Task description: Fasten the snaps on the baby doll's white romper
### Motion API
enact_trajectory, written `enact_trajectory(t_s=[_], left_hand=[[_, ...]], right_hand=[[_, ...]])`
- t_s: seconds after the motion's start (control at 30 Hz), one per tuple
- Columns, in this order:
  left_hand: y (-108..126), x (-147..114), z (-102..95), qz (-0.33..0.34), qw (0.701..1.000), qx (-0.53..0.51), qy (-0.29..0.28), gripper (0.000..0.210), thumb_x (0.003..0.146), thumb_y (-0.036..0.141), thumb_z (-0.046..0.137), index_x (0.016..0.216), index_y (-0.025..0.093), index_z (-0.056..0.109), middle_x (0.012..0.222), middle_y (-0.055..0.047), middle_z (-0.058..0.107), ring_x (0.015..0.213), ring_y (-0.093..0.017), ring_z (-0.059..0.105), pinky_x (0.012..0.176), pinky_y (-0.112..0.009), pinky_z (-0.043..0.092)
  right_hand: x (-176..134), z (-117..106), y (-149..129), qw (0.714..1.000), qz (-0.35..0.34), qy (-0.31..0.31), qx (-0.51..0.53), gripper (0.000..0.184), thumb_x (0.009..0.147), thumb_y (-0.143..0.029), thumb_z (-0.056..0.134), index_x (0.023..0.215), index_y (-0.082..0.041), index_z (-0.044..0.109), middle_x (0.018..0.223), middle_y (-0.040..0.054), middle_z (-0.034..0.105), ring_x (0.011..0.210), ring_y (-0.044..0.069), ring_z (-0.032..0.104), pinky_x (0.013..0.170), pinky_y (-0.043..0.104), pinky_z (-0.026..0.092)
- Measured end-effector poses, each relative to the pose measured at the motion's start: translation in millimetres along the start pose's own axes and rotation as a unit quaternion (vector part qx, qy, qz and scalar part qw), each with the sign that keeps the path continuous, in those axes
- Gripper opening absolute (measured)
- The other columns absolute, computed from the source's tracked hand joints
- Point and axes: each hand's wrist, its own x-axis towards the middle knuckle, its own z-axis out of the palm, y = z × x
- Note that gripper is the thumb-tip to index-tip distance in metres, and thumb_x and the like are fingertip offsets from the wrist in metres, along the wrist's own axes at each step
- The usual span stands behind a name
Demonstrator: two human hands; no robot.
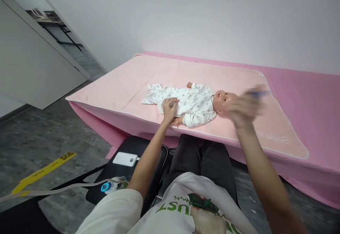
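Observation:
A baby doll [195, 101] in a white patterned sleepsuit lies on its back, head to the right, on a peach-coloured mat [114, 89]. My left hand [170, 109] rests on the doll's lower body, with its fingers laid over the cloth and no grip visible. Beside the right of the doll's head, my right hand [245, 106] is raised and smeared by motion. A slim blue object [259, 93] sticks out of its closed fingers; its kind is too blurred to make out.
A pink cloth [305, 99] covers the table under the mat, against a white wall. At lower left, a black chair [140, 145] bears a white power bank [125, 159] and a blue-capped bottle [106, 186]. A pale cable [66, 188] runs past it.

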Motion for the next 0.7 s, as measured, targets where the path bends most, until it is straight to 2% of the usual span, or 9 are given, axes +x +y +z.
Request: enact_trajectory(t_s=[0.03,0.1,0.2,0.3,0.4,0.47,0.53,0.63,0.7], left_hand=[[1.3,1.0,-1.1,-0.005,1.0,0.006,-0.004,0.018,0.079,0.017,0.048,0.077,0.021,0.066,0.091,-0.001,0.067,0.097,-0.019,0.054,0.091,-0.035,0.038],[5.9,4.4,-5.4,-0.01,1.0,0.007,-0.006,0.018,0.079,0.017,0.047,0.079,0.021,0.065,0.09,-0.001,0.066,0.095,-0.018,0.055,0.089,-0.034,0.04],[20.8,11.6,-14.6,0.017,1.0,-0.018,0.015,0.018,0.08,0.018,0.046,0.084,0.02,0.064,0.091,-0.002,0.065,0.092,-0.017,0.056,0.084,-0.031,0.042],[46.7,17.4,-15.8,0.062,0.998,-0.018,0.024,0.018,0.082,0.02,0.045,0.084,0.021,0.063,0.087,-0.002,0.064,0.091,-0.017,0.056,0.084,-0.031,0.042],[75.7,19.5,2.3,0.108,0.992,-0.029,-0.055,0.019,0.085,0.022,0.044,0.091,0.021,0.062,0.092,-0.002,0.064,0.092,-0.017,0.056,0.085,-0.031,0.041],[89.7,19.0,22.8,0.142,0.984,-0.001,-0.111,0.021,0.085,0.024,0.046,0.099,0.021,0.061,0.1,-0.003,0.063,0.098,-0.018,0.054,0.088,-0.033,0.039],[96.6,17.2,43.7,0.161,0.975,0.047,-0.145,0.026,0.084,0.025,0.049,0.107,0.021,0.059,0.108,-0.005,0.06,0.103,-0.02,0.051,0.09,-0.035,0.037],[95.7,13.7,64.3,0.17,0.967,0.103,-0.162,0.026,0.083,0.027,0.05,0.107,0.02,0.059,0.111,-0.007,0.059,0.105,-0.023,0.049,0.09,-0.038,0.035],[92.5,11.4,68.8,0.175,0.965,0.112,-0.158,0.023,0.085,0.029,0.049,0.103,0.021,0.06,0.109,-0.006,0.059,0.104,-0.022,0.05,0.09,-0.039,0.034]], right_hand=[[1.2,9.9,0.1,1.0,0.003,-0.011,0.012,0.03,0.087,-0.039,0.05,0.106,-0.016,0.057,0.107,0.0057,0.059,0.091,0.016,0.058,0.078,0.035,0.051],[2.3,24.5,1.6,0.999,0.004,-0.035,0.036,0.031,0.085,-0.04,0.051,0.081,-0.012,0.064,0.078,0.001,0.065,0.069,0.01,0.059,0.06,0.021,0.051],[-4.8,23.8,13.2,0.993,0.022,-0.039,0.106,0.039,0.083,-0.044,0.048,0.063,-0.014,0.061,0.047,-0.0058,0.054,0.042,0.006,0.049,0.039,0.015,0.04],[-22.6,7.5,38.7,0.965,0.105,0.069,0.232,0.034,0.082,-0.049,0.049,0.076,-0.016,0.059,0.04,-0.0091,0.044,0.032,0.005,0.038,0.033,0.016,0.032],[-40.4,-2.9,67.3,0.928,0.208,0.172,0.258,0.033,0.07,-0.049,0.064,0.074,-0.019,0.051,0.039,-0.013,0.031,0.03,0.002,0.024,0.03,0.013,0.016],[-47.7,-5.0,80.8,0.914,0.258,0.184,0.252,0.037,0.065,-0.05,0.069,0.071,-0.02,0.046,0.041,-0.0136,0.029,0.031,0.001,0.021,0.031,0.012,0.013],[-51.4,-7.3,88.8,0.914,0.286,0.16,0.241,0.039,0.064,-0.05,0.069,0.072,-0.02,0.046,0.043,-0.0129,0.033,0.032,0.001,0.024,0.03,0.012,0.013],[-54.6,-14.3,95.6,0.921,0.299,0.125,0.217,0.039,0.063,-0.05,0.069,0.077,-0.019,0.05,0.05,-0.0089,0.046,0.033,0.002,0.032,0.029,0.013,0.017],[-57.5,-19.9,99.8,0.921,0.3,0.142,0.202,0.04,0.063,-0.05,0.068,0.081,-0.019,0.051,0.054,-0.0071,0.051,0.034,0.004,0.036,0.028,0.014,0.021]])
